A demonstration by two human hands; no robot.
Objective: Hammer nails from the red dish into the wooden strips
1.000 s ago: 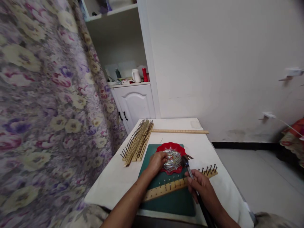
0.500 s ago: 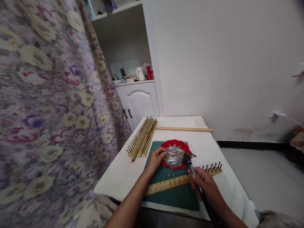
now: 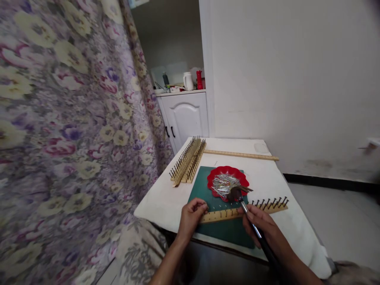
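My right hand [image 3: 263, 225] is wrapped round a hammer [image 3: 244, 206] with a metal shaft and a dark grip. The hammer's head is over the near rim of a red scalloped dish [image 3: 211, 174] full of loose silvery nails [image 3: 224, 184]. Below the dish, a wooden strip [image 3: 212, 217] lies across a green mat [image 3: 204, 186]; nails stand in its middle and right part, and bare holes show at the left. At that left end is my left hand [image 3: 191, 217], thumb and fingers pinched together. Whatever they hold is too small to make out.
Several wooden strips bristling with upright nails [image 3: 190, 160] lie at the table's back left. One long strip with holes [image 3: 242, 154] runs along the back of the white-covered table [image 3: 160, 202]. A floral curtain [image 3: 89, 138] hangs on the left, and a white cabinet [image 3: 185, 116] stands behind.
My left hand has moved from the dish of nails down towards me, to the left end of the strip. My right hand keeps hold of the hammer. The view has shifted slightly.
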